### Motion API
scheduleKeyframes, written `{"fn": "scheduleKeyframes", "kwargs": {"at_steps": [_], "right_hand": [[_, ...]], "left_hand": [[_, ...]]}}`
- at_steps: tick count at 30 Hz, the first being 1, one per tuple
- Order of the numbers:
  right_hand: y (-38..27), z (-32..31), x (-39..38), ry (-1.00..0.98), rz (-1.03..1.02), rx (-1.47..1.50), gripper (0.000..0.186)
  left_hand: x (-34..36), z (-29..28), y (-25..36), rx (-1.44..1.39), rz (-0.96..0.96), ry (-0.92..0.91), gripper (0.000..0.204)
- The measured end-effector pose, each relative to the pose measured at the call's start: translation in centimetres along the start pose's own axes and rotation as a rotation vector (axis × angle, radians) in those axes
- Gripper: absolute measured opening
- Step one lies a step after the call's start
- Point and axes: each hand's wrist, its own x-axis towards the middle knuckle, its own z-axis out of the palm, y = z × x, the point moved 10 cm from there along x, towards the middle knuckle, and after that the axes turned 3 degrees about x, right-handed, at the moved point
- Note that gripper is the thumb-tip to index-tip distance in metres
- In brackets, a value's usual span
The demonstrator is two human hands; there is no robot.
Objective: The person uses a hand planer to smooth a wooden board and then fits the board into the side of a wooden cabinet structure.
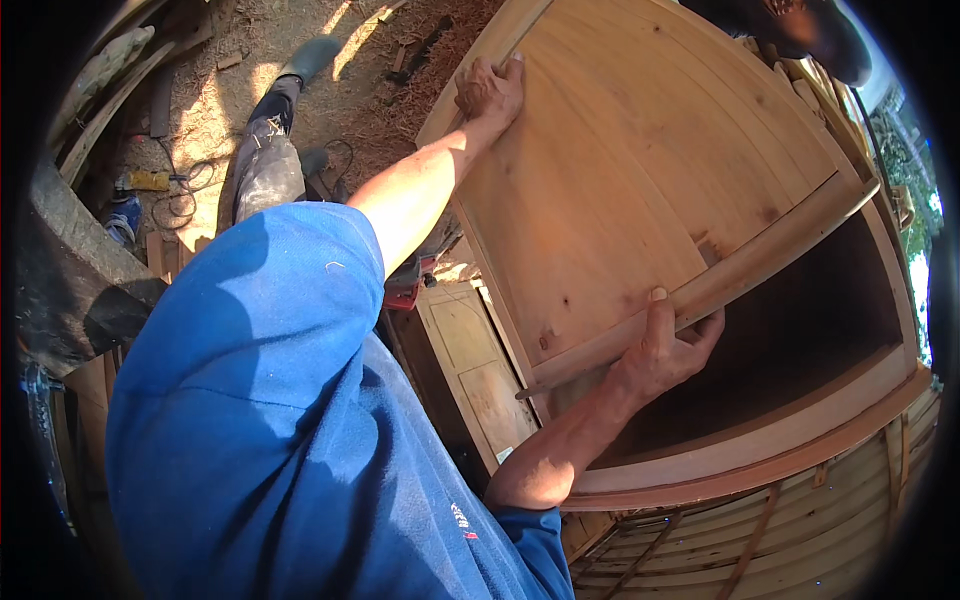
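A large pale wooden panel (610, 150) with raised edge strips lies tilted across a wooden cabinet (730, 460). My left hand (490, 92) is closed on the panel's far left edge strip, its thumb on top. My right hand (660, 355) grips the near edge strip (770, 250), thumb over the top and fingers curled underneath. Below that strip, the cabinet's dark opening shows beside my right hand. Both arms are stretched out, in blue sleeves.
A leg in stained trousers (270, 170) and a boot (312, 58) stand on shaving-strewn ground at left. A yellow tool (145, 180) with a cord lies there. A red tool (405, 287) sits by a panelled wooden piece (485, 370). Another dark boot (845, 45) is upper right.
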Motion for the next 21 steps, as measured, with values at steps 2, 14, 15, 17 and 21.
{"fn": "scheduleKeyframes", "kwargs": {"at_steps": [2,14,15,17,21], "right_hand": [[0.0,0.1,0.0,-0.005,0.016,-0.005,0.056],[0.4,-0.4,0.1,0.021,0.077,-0.080,0.059],[0.3,-0.4,0.1,0.036,0.063,-0.097,0.058],[0.0,-0.1,-0.2,0.041,0.052,-0.098,0.058],[-0.1,-0.1,-0.2,0.045,0.007,-0.085,0.056]], "left_hand": [[0.2,0.5,-0.1,-0.005,0.000,-0.067,0.055],[0.5,0.5,0.5,0.010,0.132,0.093,0.059],[0.5,0.6,0.5,0.006,0.131,0.092,0.059],[0.7,0.4,0.0,0.043,0.111,0.117,0.059],[0.7,0.6,-0.1,0.049,0.120,0.111,0.060]]}}
